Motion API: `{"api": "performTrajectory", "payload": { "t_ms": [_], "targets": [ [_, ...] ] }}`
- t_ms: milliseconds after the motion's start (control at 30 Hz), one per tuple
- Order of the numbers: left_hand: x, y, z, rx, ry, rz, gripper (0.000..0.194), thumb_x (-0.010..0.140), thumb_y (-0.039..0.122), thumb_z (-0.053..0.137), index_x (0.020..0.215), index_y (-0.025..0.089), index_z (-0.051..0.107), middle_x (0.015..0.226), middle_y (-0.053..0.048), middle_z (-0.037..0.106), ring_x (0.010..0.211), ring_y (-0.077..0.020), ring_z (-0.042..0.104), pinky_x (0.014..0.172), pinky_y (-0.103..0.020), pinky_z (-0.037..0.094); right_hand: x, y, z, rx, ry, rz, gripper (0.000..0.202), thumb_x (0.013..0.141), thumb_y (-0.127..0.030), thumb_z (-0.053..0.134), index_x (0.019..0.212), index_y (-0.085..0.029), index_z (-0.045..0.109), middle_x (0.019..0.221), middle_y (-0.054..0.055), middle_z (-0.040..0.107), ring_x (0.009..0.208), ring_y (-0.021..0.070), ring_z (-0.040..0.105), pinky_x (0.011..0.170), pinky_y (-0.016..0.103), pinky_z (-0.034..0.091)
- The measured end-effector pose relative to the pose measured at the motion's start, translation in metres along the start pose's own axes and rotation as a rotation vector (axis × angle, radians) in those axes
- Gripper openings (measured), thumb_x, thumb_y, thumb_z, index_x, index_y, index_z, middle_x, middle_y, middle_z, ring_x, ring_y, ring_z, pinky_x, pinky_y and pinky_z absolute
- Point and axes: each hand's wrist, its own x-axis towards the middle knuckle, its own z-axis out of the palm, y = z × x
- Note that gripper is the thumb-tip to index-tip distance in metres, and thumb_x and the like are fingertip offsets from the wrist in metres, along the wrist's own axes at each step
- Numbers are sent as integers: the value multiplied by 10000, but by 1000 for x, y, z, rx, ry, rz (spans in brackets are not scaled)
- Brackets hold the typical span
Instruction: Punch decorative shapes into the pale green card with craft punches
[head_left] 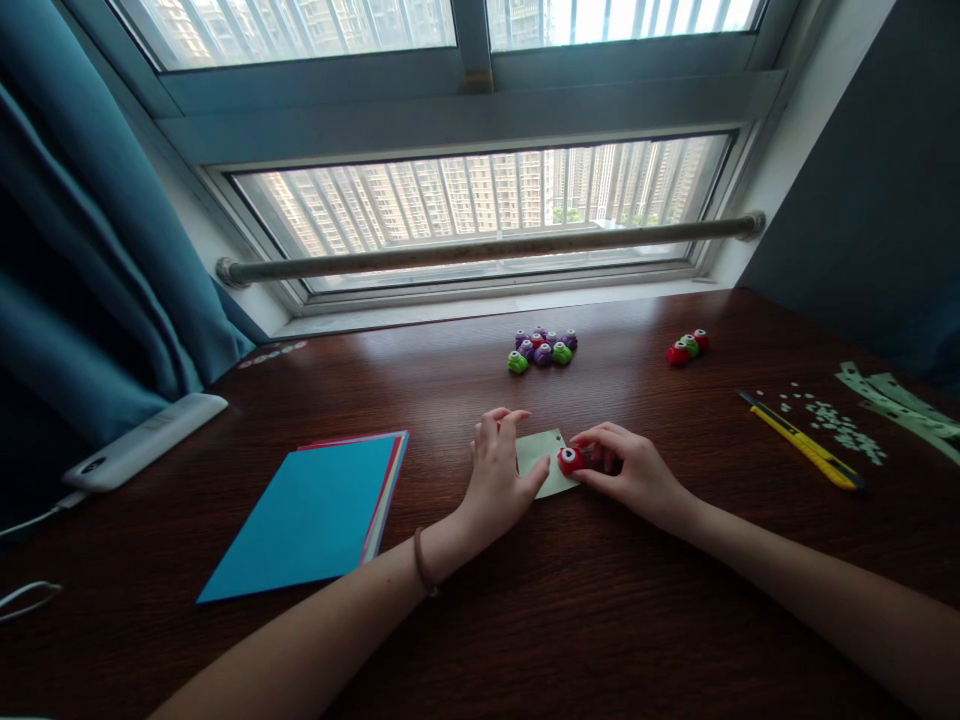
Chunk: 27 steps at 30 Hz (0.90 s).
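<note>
Right hand (634, 470) pinches a red paper punch (569, 460) sitting on the pale green paper (541, 462); left hand (499, 480) pins that paper's left edge, fingers flat. Punch's slot hidden, paper partly covered by both hands.

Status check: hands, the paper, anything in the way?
Left hand pins green paper. Right hand grips red punch on its edge. Nothing blocking.

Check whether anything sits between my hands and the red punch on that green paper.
Nothing visible does. The right hand already has its fingers around the red punch, which sits on the edge of the pale green paper. The left hand presses on that paper, right beside the punch.
</note>
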Motion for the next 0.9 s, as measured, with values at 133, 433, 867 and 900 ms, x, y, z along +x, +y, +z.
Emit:
{"api": "performTrajectory", "payload": {
  "t_ms": [133, 433, 867, 900],
  "targets": [
    [-7, 12, -10, 108, -136, 324, 450, 866, 344, 446, 1295, 249, 348, 1318, -54, 418, 1215, -247, 326, 997, -418, 214, -2, 0, 1, -22, 53, -41, 312, 762, -270, 619, 1052, -180, 547, 843, 25, 543, 628, 116, 502, 552, 246, 455],
    [-8, 11, -5, 213, -317, 468, 485, 886, 442, 384, 1272, 148, 381, 1345, -94, 409, 1275, -226, 289, 1058, -417, 171, -12, -6, 4, -550, 3, -469, 435, 831, -138, 438, 1266, -129, 425, 1278, 105, 448, 1166, 249, 385, 986, 432, 382],
    [-3, 17, 4, 492, -248, 674, 426, 905, 302, 375, 1195, -2, 440, 1228, -192, 499, 1220, -287, 370, 1041, -418, 257, -12, -12, 8, -776, -112, -522, 520, 725, -70, 400, 1230, 49, 438, 1286, 189, 426, 1231, 264, 338, 1071, 366, 308],
    [-2, 17, 3, 500, -252, 683, 410, 906, 292, 370, 1184, 2, 452, 1218, -190, 508, 1208, -283, 386, 1036, -414, 268, -12, -12, 9, -772, -111, -522, 525, 720, -68, 398, 1231, 47, 437, 1284, 190, 428, 1227, 264, 344, 1066, 371, 315]
  ]
}}
